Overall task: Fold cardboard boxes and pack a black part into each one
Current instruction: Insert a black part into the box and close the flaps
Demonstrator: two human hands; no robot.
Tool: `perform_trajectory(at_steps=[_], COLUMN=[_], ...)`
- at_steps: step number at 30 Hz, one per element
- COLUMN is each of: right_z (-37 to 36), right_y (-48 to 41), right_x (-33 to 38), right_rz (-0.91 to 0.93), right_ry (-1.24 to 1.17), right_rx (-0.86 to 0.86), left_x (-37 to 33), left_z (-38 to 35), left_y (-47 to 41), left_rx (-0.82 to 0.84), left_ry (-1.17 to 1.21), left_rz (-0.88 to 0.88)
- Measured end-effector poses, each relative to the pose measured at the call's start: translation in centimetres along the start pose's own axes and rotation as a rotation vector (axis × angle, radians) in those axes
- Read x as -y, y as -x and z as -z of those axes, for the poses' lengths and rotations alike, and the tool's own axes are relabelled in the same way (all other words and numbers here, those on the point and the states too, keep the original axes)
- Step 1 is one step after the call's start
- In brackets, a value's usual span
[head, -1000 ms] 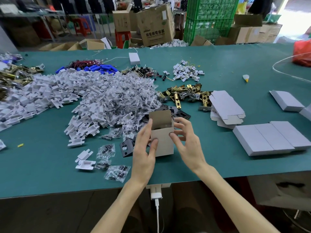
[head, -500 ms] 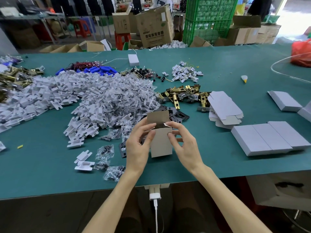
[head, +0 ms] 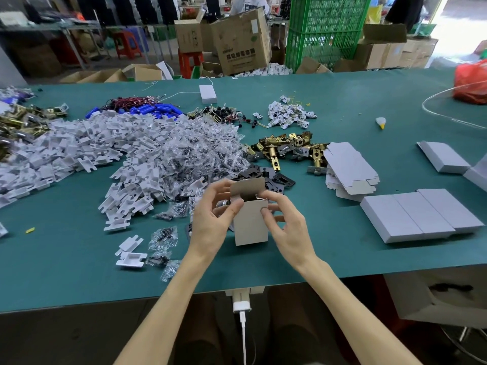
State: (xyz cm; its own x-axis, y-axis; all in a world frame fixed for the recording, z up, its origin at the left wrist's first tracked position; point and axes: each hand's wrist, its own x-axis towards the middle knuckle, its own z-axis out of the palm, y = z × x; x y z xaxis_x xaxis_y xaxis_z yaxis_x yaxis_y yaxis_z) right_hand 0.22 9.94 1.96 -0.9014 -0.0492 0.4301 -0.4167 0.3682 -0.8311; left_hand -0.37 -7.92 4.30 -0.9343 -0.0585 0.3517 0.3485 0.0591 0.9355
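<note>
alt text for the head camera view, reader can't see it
A left hand and right hand hold a small cardboard box upright over a green table, top flap open. Behind lie heaps of white plastic parts, black plates, brass latches and flat box blanks.

Wide teal surface point(head: 369, 96) up front, and past its far edge it's a busy workshop. Brown cartons point(head: 241, 43) sit piled on the grey floor point(head: 101, 62), with a tall stack of green crates point(head: 326, 30) and red stools point(head: 190, 61). Metal-legged tables point(head: 79, 32) stand far left, and daylight point(head: 461, 30) floods in beyond the far right corner.
</note>
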Motion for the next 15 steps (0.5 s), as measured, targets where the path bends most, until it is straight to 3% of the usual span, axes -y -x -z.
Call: perform_trajectory(at_steps=[8, 15], right_z=[-0.04, 0.08], right_y=[0.14, 0.09], right_x=[-0.13, 0.49], right_rz=[-0.024, -0.092], right_ry=[-0.032, -0.107], right_rx=[-0.009, -0.025], left_x=[-0.28, -0.16], left_z=[0.15, 0.11], left_y=[-0.68, -0.83], left_rx=[0.096, 0.118], left_ry=[0.147, 0.105], left_rz=[0.16, 0.093])
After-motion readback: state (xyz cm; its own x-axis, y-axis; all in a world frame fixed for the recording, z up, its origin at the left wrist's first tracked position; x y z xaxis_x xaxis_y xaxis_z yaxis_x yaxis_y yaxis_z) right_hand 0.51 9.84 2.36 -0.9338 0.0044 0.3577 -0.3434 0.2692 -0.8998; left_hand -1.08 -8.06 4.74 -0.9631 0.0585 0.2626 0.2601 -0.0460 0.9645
